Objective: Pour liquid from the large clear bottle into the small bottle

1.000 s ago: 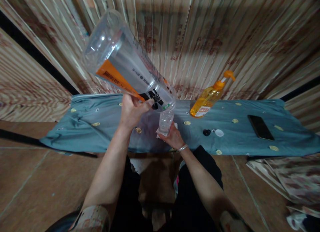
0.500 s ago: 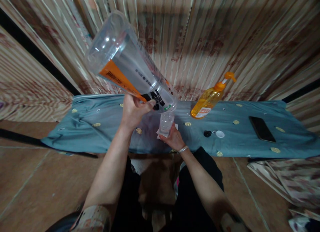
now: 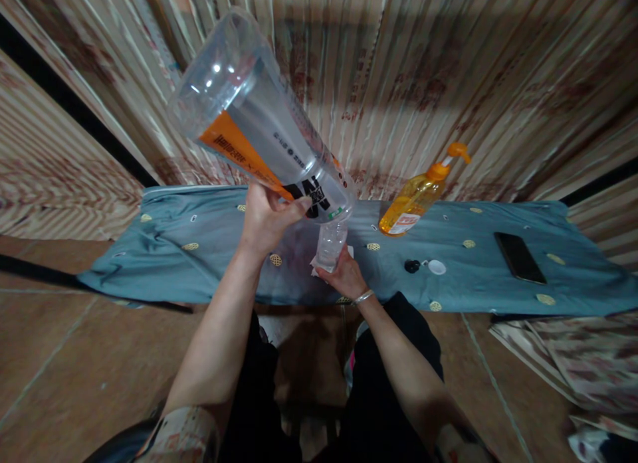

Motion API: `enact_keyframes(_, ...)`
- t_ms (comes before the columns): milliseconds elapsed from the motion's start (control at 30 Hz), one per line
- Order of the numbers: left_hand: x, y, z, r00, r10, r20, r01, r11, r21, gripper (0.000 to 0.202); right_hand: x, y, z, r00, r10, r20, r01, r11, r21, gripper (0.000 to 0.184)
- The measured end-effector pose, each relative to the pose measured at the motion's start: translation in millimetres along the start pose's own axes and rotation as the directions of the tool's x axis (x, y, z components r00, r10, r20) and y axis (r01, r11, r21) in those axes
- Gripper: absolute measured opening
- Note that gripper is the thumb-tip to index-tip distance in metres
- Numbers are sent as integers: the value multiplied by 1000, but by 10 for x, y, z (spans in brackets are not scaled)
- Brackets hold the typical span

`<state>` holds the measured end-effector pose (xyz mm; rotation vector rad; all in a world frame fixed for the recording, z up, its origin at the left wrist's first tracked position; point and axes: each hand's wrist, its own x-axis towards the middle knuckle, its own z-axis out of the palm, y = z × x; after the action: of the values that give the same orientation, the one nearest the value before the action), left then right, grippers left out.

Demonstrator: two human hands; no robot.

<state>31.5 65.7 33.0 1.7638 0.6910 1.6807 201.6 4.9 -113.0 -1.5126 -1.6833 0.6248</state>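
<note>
Big bottle in my left hand, lower end at the top of the small bottle, contact unclear. My right hand has the small bottle, mid-bench. To its right: pump bottle by the back edge, two small pieces nearer the front edge, phone toward the right end. Curtain behind.

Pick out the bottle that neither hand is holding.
The amber bottle with the orange pump, on the teal cloth. The left hand grips the large tilted bottle, and the right hand holds the small clear bottle beneath it.
</note>
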Motion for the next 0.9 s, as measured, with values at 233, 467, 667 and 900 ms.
enact_keyframes(233,3,26,17,1000,-25,0,25,999,-20,60,-2,-1,-6,1000,4,4,-4,1000,18,74)
enact_keyframes(467,8,20,26,1000,-11,12,11,1000,-16,58,4,19,4,1000,-4,-5,4,1000,12,82)
enact_keyframes(667,8,32,20,1000,-21,6,21,1000,-19,60,10,46,13,1000,-24,-8,24,1000,8,82)
enact_keyframes(900,15,27,-6,1000,-17,25,17,1000,-2,69,6,6,2,1000,1,-5,-1,1000,4,77)
